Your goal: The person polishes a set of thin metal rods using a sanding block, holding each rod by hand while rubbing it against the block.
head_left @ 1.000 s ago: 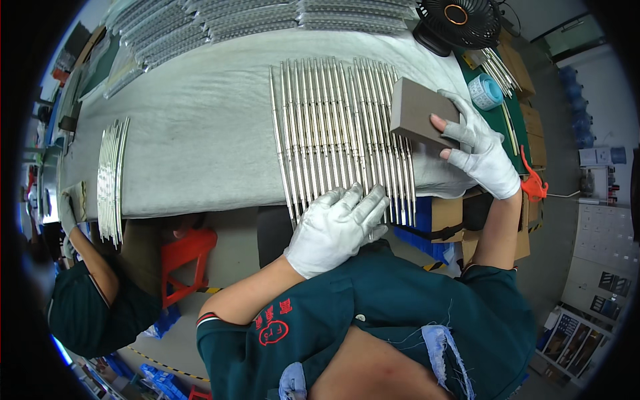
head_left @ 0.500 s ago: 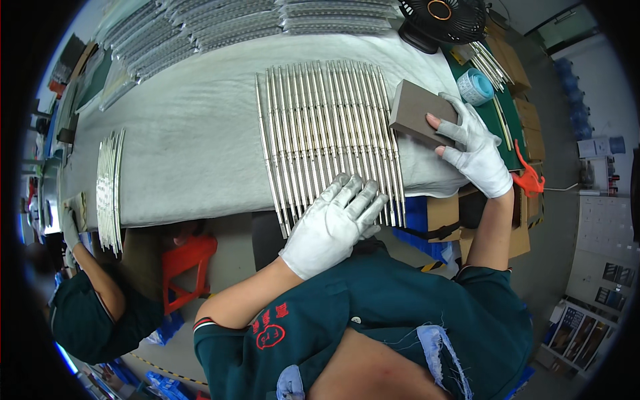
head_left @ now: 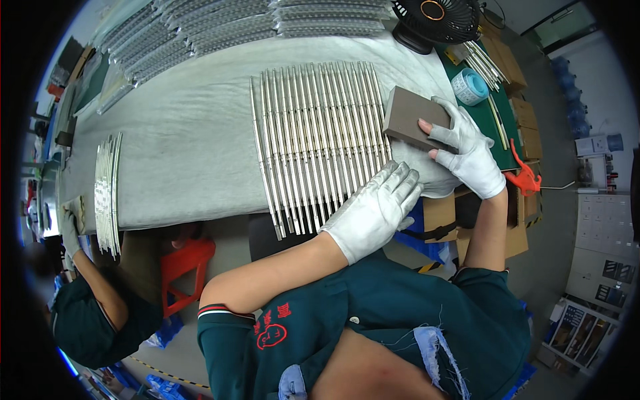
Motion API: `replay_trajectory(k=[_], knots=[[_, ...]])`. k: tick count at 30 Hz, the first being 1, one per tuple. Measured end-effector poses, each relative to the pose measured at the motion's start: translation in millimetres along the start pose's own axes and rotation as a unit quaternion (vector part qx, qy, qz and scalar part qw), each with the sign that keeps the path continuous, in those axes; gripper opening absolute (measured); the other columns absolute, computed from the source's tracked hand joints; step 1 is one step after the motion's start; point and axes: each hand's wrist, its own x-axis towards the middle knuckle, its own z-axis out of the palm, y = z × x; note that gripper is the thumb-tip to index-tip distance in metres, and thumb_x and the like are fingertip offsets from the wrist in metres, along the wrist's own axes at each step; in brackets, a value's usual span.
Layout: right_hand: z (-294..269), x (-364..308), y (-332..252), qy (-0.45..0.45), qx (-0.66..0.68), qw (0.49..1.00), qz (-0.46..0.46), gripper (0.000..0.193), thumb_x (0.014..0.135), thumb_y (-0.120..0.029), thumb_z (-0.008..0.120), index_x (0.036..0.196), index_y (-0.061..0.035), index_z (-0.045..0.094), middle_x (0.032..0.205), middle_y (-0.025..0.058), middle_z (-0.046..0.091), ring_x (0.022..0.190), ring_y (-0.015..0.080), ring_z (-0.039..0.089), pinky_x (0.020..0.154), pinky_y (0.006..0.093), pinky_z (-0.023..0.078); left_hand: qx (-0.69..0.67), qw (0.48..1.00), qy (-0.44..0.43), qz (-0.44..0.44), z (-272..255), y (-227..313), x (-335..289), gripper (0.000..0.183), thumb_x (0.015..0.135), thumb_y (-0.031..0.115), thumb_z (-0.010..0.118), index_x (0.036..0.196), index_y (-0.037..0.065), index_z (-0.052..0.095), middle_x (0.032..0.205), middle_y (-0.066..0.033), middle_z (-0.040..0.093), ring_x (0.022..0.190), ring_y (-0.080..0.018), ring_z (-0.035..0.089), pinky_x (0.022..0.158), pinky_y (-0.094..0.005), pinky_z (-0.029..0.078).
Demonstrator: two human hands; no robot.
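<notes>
A row of slim, shiny metal rods (head_left: 313, 127) lies side by side on the cloth-covered table in front of me, with joints along their length. My left hand (head_left: 377, 210), in a white glove with grey-smudged fingers, rests flat with fingers stretched over the near ends of the rods at the row's right side. In my right hand (head_left: 475, 157), whose glove leaves a couple of fingertips bare, is a grey-brown rectangular block (head_left: 412, 115). That block sits beside the row's right edge, gripped from its right side.
Plastic-wrapped bundles (head_left: 220, 27) line the table's far edge. A black fan (head_left: 437, 20), a light-blue roll (head_left: 470, 87) and a red air gun (head_left: 525, 179) are at the right. Further left, a co-worker's gloved hand (head_left: 71, 235) is near another rod bunch (head_left: 107, 193).
My left hand has slid right across the near ends of the rods, uncovering those in the middle. My right hand still holds the block in nearly the same place.
</notes>
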Motion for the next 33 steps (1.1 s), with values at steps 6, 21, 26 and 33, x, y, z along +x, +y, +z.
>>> replay_trajectory(k=[6, 21, 26, 33], knots=[[2.4, 12.4, -15.5, -0.118, 0.029, 0.991, -0.058, 0.047, 0.071, -0.014, 0.076, 0.116, -0.0294, 0.072, 0.137, 0.0120, 0.049, 0.120, 0.0328, 0.050, 0.103, 0.0396, 0.041, -0.026, 1.000, -0.003, 0.007, 1.5, -1.0, -1.3, 0.054, 0.093, 0.033, 0.054, 0.133, -0.002, 0.050, 0.138, -0.0185, 0.051, 0.133, -0.0315, 0.044, 0.115, -0.0428, 0.029], [30.7, 52.1, -62.8, -0.097, -0.006, 0.984, -0.152, 0.042, 0.076, -0.021, 0.074, 0.116, -0.0333, 0.070, 0.138, 0.0109, 0.048, 0.122, 0.0315, 0.049, 0.103, 0.0446, 0.039, -0.062, 0.998, 0.009, -0.005, -0.1, 0.2, -2.0, 0.054, 0.092, 0.032, 0.056, 0.134, -0.003, 0.049, 0.138, -0.0189, 0.050, 0.132, -0.0310, 0.045, 0.113, -0.0423, 0.032], [29.6, 60.3, -43.3, -0.016, 0.174, 0.981, -0.083, 0.044, 0.079, -0.016, 0.072, 0.122, -0.0220, 0.068, 0.140, 0.0179, 0.046, 0.124, 0.0347, 0.048, 0.106, 0.0419, 0.038, -0.140, 0.990, 0.025, 0.026, -30.9, -4.3, -9.9, 0.060, 0.090, 0.038, 0.060, 0.133, -0.003, 0.049, 0.133, -0.0208, 0.053, 0.129, -0.0343, 0.047, 0.114, -0.0435, 0.031], [12.4, 27.5, -7.9, -0.005, 0.063, 0.998, -0.024, 0.051, 0.072, -0.013, 0.076, 0.120, -0.0278, 0.069, 0.139, 0.0136, 0.048, 0.126, 0.0323, 0.049, 0.106, 0.0400, 0.040, 0.334, 0.871, -0.005, -0.360, -77.2, -127.7, -83.3, 0.047, 0.097, 0.031, 0.052, 0.134, 0.002, 0.053, 0.137, -0.0162, 0.054, 0.131, -0.0314, 0.047, 0.112, -0.0460, 0.031]])
